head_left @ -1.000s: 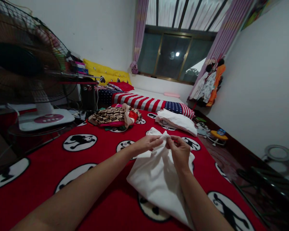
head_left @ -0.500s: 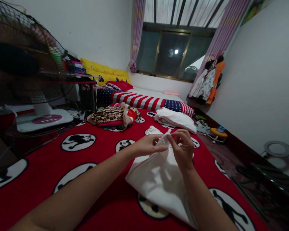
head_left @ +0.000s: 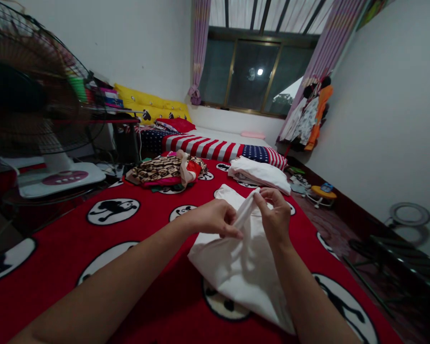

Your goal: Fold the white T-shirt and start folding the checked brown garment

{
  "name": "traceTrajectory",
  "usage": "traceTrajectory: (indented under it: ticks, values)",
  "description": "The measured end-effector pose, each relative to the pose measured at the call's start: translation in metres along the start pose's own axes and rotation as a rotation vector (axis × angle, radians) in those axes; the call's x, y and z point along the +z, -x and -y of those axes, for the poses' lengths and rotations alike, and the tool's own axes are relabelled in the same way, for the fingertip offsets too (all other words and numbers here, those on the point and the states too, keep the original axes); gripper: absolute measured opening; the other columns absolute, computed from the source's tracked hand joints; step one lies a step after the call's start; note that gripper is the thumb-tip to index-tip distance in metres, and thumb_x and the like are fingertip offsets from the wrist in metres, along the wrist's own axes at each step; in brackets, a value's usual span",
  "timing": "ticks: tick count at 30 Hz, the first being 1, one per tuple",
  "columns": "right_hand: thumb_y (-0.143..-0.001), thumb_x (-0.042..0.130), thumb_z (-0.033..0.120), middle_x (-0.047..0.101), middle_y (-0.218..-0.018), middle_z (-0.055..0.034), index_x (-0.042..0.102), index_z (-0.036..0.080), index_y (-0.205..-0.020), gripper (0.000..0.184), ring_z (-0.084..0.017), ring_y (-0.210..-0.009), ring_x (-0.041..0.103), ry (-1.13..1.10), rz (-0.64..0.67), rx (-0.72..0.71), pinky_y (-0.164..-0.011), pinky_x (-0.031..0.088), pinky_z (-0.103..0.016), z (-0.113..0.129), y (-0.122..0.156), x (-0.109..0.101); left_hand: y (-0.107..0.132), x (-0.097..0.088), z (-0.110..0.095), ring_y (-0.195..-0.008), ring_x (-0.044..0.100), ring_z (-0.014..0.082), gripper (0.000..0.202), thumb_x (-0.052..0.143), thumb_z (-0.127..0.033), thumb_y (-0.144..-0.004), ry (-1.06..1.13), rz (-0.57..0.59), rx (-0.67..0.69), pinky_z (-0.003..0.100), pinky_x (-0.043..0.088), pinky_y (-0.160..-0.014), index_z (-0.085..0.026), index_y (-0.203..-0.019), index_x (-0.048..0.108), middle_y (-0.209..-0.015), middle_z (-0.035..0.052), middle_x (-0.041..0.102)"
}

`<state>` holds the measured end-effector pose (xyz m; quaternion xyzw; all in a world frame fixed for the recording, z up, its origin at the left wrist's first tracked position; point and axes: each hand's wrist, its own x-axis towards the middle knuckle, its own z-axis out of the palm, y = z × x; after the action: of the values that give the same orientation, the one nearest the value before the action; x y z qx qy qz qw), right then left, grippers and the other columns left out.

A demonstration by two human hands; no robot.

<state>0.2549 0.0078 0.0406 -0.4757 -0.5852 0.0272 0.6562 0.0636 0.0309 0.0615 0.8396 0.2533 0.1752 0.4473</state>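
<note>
A white cloth [head_left: 243,272] lies on the red blanket [head_left: 150,239] printed with black-and-white cartoon circles. My left hand [head_left: 215,218] is closed, pinching a raised fold of the cloth near its middle. My right hand [head_left: 276,215] is closed on the same fold's upper end, lifting it a little off the blanket. Both hands sit close together, and the cloth's far edge lies flat beyond them.
A folded white pile [head_left: 260,174] and a brown patterned heap of clothes [head_left: 165,171] lie farther back. A stars-and-stripes cover [head_left: 218,147] spans the bed's far end. A standing fan [head_left: 25,95] is at left, and a small yellow stool [head_left: 320,193] stands on the floor at right.
My left hand slid down and toward me along the fold while my right hand kept its pinch higher up. The view drifted slightly upward.
</note>
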Motion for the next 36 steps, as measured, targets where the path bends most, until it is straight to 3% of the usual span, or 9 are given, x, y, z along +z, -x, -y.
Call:
traceTrajectory:
  ticks: [5, 9, 14, 17, 20, 23, 26, 30, 36]
  values:
    - [-0.083, 0.059, 0.040, 0.070, -0.092, -0.0080, 0.050, 0.020, -0.070, 0.025, -0.021, -0.087, 0.063, -0.313, 0.112, 0.244, -0.081, 0.046, -0.033, -0.004, -0.003, -0.001, 0.007, -0.009, -0.004, -0.054, 0.053, 0.0124, 0.014, 0.072, -0.026, -0.067, -0.094, 0.132, 0.009, 0.020, 0.037, -0.049, -0.016, -0.064, 0.063, -0.057, -0.0025, 0.059]
    - [-0.081, 0.062, 0.044, 0.064, -0.074, -0.0017, 0.052, 0.020, -0.076, 0.026, -0.015, -0.068, 0.058, -0.300, 0.050, 0.267, -0.065, 0.045, -0.026, -0.003, -0.007, -0.002, -0.003, -0.012, 0.004, -0.056, 0.052, 0.0115, 0.007, 0.062, -0.012, -0.060, 0.005, -0.082, 0.001, 0.018, 0.034, -0.050, -0.015, -0.066, 0.060, -0.060, -0.0032, 0.057]
    - [-0.075, 0.066, 0.042, 0.063, -0.117, -0.0109, 0.058, 0.019, -0.104, 0.038, -0.022, -0.106, 0.059, -0.208, 0.062, 0.211, -0.087, 0.046, -0.035, -0.020, -0.014, -0.007, -0.021, 0.001, 0.038, -0.050, 0.050, 0.0108, 0.038, 0.061, -0.014, -0.057, 0.373, -0.404, -0.211, 0.018, 0.031, -0.046, -0.016, -0.095, 0.061, -0.061, -0.0039, 0.058]
    - [-0.069, 0.067, 0.045, 0.064, -0.112, -0.0139, 0.059, 0.016, -0.104, 0.046, -0.024, -0.096, 0.063, -0.032, 0.064, 0.359, -0.079, 0.049, -0.037, -0.045, -0.014, -0.025, -0.022, 0.004, 0.060, -0.052, 0.052, 0.0111, 0.044, 0.065, -0.018, -0.059, 0.436, -0.520, -0.353, 0.019, 0.033, -0.047, -0.015, -0.103, 0.061, -0.068, -0.0009, 0.062]
    - [-0.070, 0.062, 0.045, 0.068, -0.101, -0.0144, 0.063, 0.015, -0.099, 0.042, -0.024, -0.082, 0.064, 0.404, 0.116, 0.429, -0.069, 0.048, -0.035, -0.064, -0.010, -0.054, -0.020, 0.002, 0.072, -0.049, 0.051, 0.0100, 0.040, 0.065, -0.031, -0.066, 0.488, -0.463, -0.384, 0.019, 0.033, -0.045, -0.013, -0.102, 0.062, -0.070, 0.0012, 0.062]
    - [-0.074, 0.058, 0.054, 0.070, -0.079, -0.0138, 0.068, 0.018, -0.080, 0.038, -0.027, -0.074, 0.064, 0.883, 0.256, 0.446, -0.062, 0.042, -0.034, -0.069, -0.004, -0.080, -0.019, 0.002, 0.074, -0.061, 0.059, 0.0127, 0.051, 0.068, -0.037, -0.069, 0.537, -0.452, -0.372, 0.019, 0.039, -0.048, -0.011, -0.111, 0.059, -0.086, 0.0072, 0.066]
    - [-0.073, 0.057, 0.063, 0.068, -0.066, -0.0122, 0.066, 0.021, -0.061, 0.045, -0.026, -0.066, 0.063, 1.018, 0.427, 0.486, -0.055, 0.036, -0.033, -0.067, 0.001, -0.092, -0.023, 0.007, 0.074, -0.072, 0.063, 0.0161, 0.074, 0.076, -0.026, -0.063, 0.531, -0.509, -0.369, 0.021, 0.044, -0.055, -0.012, -0.130, 0.048, -0.099, 0.0103, 0.067]
    - [-0.066, 0.067, 0.048, 0.069, -0.069, -0.0070, 0.067, 0.021, -0.068, 0.026, -0.021, -0.064, 0.062, 0.836, 0.374, 0.435, -0.055, 0.037, -0.029, -0.068, 0.008, -0.084, -0.026, 0.013, 0.078, -0.077, 0.063, 0.0184, 0.083, 0.071, -0.012, -0.061, 0.439, -0.507, -0.260, 0.023, 0.047, -0.061, -0.014, -0.139, 0.041, -0.097, 0.0093, 0.067]
    - [-0.055, 0.069, 0.040, 0.066, -0.075, -0.0016, 0.058, 0.020, -0.083, 0.036, -0.016, -0.064, 0.062, -0.060, 0.055, 0.586, -0.059, 0.048, -0.028, -0.066, 0.014, -0.059, -0.025, 0.013, 0.080, -0.085, 0.061, 0.0185, 0.073, 0.063, -0.008, -0.062, 0.312, -0.481, -0.106, 0.023, 0.046, -0.066, -0.015, -0.133, 0.051, -0.100, 0.0086, 0.064]
